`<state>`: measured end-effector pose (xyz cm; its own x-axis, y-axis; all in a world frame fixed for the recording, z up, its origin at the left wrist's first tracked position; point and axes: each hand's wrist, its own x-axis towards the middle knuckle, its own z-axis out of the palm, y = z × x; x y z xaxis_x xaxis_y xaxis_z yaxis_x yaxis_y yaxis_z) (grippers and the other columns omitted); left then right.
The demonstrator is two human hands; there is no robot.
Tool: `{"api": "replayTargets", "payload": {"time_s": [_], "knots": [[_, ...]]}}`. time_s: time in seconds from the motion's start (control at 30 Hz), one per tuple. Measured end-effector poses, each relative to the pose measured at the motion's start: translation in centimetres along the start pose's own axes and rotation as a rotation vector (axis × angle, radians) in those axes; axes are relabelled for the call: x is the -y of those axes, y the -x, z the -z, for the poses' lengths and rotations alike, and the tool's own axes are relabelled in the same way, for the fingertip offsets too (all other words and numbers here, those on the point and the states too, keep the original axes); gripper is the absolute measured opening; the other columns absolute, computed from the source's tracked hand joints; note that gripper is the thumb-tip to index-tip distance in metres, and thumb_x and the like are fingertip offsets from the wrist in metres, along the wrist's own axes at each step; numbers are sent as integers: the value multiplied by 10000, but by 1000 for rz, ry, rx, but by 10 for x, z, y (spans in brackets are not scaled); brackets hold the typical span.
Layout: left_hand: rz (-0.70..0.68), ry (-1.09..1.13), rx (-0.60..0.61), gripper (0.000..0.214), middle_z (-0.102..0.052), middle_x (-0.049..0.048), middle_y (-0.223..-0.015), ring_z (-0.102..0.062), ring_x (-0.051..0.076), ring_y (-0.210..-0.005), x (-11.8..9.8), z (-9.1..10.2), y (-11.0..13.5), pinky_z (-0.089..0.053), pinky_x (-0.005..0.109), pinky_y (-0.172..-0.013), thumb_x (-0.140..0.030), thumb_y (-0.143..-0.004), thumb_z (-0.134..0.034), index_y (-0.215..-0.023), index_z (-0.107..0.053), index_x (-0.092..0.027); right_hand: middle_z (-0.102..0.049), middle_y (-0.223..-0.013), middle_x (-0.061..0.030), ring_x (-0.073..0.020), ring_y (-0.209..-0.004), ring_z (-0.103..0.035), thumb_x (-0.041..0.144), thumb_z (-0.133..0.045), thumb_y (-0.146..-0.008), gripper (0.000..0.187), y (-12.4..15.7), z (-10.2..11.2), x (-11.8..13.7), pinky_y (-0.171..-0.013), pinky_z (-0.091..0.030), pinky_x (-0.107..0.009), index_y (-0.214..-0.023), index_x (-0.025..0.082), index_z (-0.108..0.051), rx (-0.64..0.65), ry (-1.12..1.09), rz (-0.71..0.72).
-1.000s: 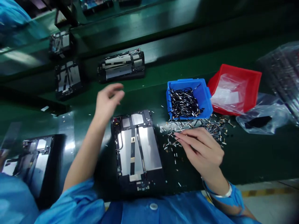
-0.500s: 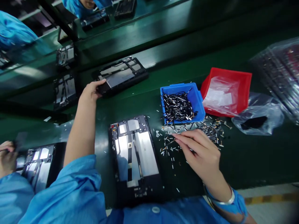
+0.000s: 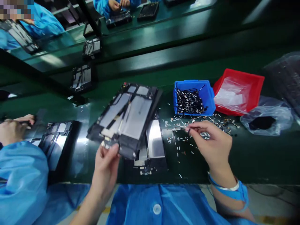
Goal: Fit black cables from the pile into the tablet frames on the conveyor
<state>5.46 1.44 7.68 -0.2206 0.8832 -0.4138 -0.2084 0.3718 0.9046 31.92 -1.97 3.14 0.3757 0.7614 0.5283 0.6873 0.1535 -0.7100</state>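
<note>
My left hand grips the lower edge of an opened tablet, its thumb on top. This tablet is tilted in the air, with its inner metal plates and dark ribbon cable facing up. Beneath it, a second opened tablet lies on the bench, its left part hidden. To the right, my right hand pinches slim tweezers that point left. Their tips are over loose short cables and small white pieces, slightly blurred. Behind them stands a blue bin of black cables.
A red bin holds clear plastic bags, beside another bag. At left, a co-worker's hands are near another tablet. A dark post crosses the left side. More tablets lie farther back.
My left hand has brought the tablet from the back of the bench toward me, over the second tablet. My right hand stays near the scattered cables. The view has shifted.
</note>
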Motion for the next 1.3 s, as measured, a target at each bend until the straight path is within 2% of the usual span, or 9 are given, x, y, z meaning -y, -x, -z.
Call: {"api": "replayTargets", "payload": {"time_s": [0.17,0.3,0.43,0.5,0.6,0.67,0.77,0.83,1.3], "knots": [[87,-25,54,401,-675,-61,-739,-673,145,-758,67,45,55,-553,247,-745,-334,-596,-867,-842,-563,-245,-695,-668,25,-135,-591,-644,142,-730,-736,94,-1,-1,-5,-527,-513,-259,-717,225,-689,-23,-159,-108],[287,-67,500,378,-734,65,-874,-687,185,-693,89,53,61,-562,310,-684,-440,-676,-808,-884,-642,-171,-693,-690,6,-153,-660,-662,222,-783,-693,99,-6,-6,10,-554,-530,-272,-685,218,-685,102,-355,-173],[510,-82,1010,450,-692,175,-1131,-678,272,-1015,75,57,57,-551,349,-793,-463,-819,-669,-1112,-680,-121,-686,-696,-4,-142,-668,-643,236,-781,-677,97,-11,-22,48,-580,-512,-267,-680,211,-687,372,-452,-302],[439,-145,1181,386,-671,149,-1198,-640,271,-1115,60,62,53,-527,378,-895,-401,-841,-662,-1145,-682,-163,-677,-681,-5,-134,-633,-619,243,-785,-653,114,-13,-35,66,-564,-493,-268,-694,199,-689,489,-468,-355],[71,-224,1337,262,-708,98,-1132,-663,232,-1074,39,73,42,-520,373,-937,-283,-872,-633,-1115,-703,-214,-659,-656,2,-122,-595,-584,235,-770,-636,155,-12,-61,87,-531,-455,-264,-752,182,-683,621,-493,-431],[-308,-244,1174,268,-733,78,-1054,-689,210,-986,30,80,30,-551,355,-868,-209,-903,-567,-1145,-679,-228,-644,-632,15,-112,-573,-562,228,-744,-649,171,-8,-76,94,-527,-436,-263,-794,177,-669,676,-495,-460],[-877,-487,675,348,-684,112,-1151,-646,226,-1060,32,81,4,-529,386,-905,-112,-864,-552,-1197,-620,-186,-603,-595,47,-95,-554,-526,219,-709,-673,181,1,-93,99,-541,-418,-260,-838,181,-644,696,-449,-458],[-1102,-707,507,392,-626,166,-1234,-603,262,-1130,38,78,-14,-501,421,-950,-97,-825,-583,-1215,-591,-133,-573,-587,63,-85,-548,-503,208,-683,-694,177,7,-99,100,-540,-402,-252,-863,185,-635,695,-402,-449],[-1304,-1020,552,385,-564,246,-1300,-563,323,-1192,48,71,-37,-510,396,-836,-294,-904,-529,-1236,-556,-101,-526,-594,90,-59,-462,-417,187,-597,-802,196,21,-100,107,-449,-335,-211,-993,218,-622,631,-113,-219]]}}
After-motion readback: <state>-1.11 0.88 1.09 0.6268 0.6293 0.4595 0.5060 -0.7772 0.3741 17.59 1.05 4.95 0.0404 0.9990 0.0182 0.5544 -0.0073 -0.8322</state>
